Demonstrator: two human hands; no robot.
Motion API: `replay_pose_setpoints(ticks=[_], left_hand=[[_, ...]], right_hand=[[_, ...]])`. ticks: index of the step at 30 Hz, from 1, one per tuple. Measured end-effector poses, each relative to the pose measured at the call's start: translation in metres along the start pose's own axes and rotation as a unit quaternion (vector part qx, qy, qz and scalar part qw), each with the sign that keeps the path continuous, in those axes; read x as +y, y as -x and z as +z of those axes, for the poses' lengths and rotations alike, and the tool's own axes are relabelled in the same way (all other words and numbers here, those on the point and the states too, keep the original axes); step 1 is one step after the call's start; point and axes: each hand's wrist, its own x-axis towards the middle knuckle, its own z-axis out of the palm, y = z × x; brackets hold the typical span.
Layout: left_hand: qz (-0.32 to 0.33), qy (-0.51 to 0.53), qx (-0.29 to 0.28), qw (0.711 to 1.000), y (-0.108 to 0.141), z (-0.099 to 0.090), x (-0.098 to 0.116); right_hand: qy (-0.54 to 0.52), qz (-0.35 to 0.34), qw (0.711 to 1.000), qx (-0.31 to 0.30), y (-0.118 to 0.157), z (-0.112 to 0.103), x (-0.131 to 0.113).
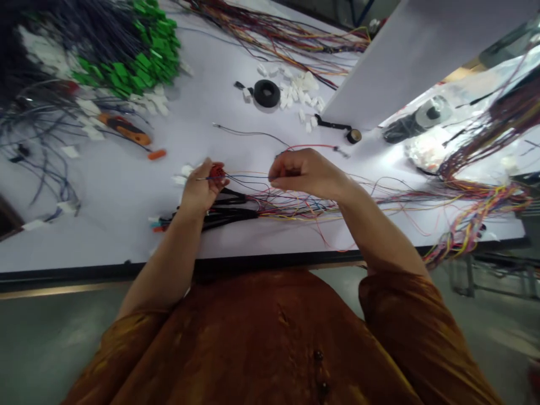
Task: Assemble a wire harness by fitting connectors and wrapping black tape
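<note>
Head view. The left hand point(201, 188) is clamped on a small red connector point(217, 171) near the frame centre, apparently to steady it while its thin wires fan outward. The right hand point(306, 173), well apart, appears to pinch a thin blue wire point(248, 176) running from that connector, which would keep the strand separated. Below the hands, a black-sleeved wire harness point(223, 216) lies across the white table point(113, 236), its branches spread rightward. Green connectors point(139, 67) are heaped at upper left; a black tape roll point(266, 93) sits among white connectors point(297, 93) at upper centre.
</note>
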Motion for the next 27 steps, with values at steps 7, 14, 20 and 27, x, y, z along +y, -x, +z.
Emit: replay_pose_setpoints(ticks=[7, 14, 20, 27], left_hand=[[-0.009, 0.02, -0.016, 1.0, 0.004, 0.004, 0.001], [-0.007, 0.035, -0.037, 0.999, 0.004, 0.003, 0.002], [-0.021, 0.027, -0.041, 0.999, 0.005, 0.001, 0.002], [-0.008, 0.01, -0.039, 0.999, 0.005, 0.0, 0.0]], right_hand=[[0.067, -0.003, 0.993, -0.095, -0.093, 0.037, -0.026], [0.09, 0.008, 0.994, 0.06, -0.101, 0.09, 0.014], [0.122, 0.048, 0.977, 0.166, -0.064, 0.099, 0.04], [0.137, 0.031, 0.966, 0.219, -0.058, 0.106, 0.049]])
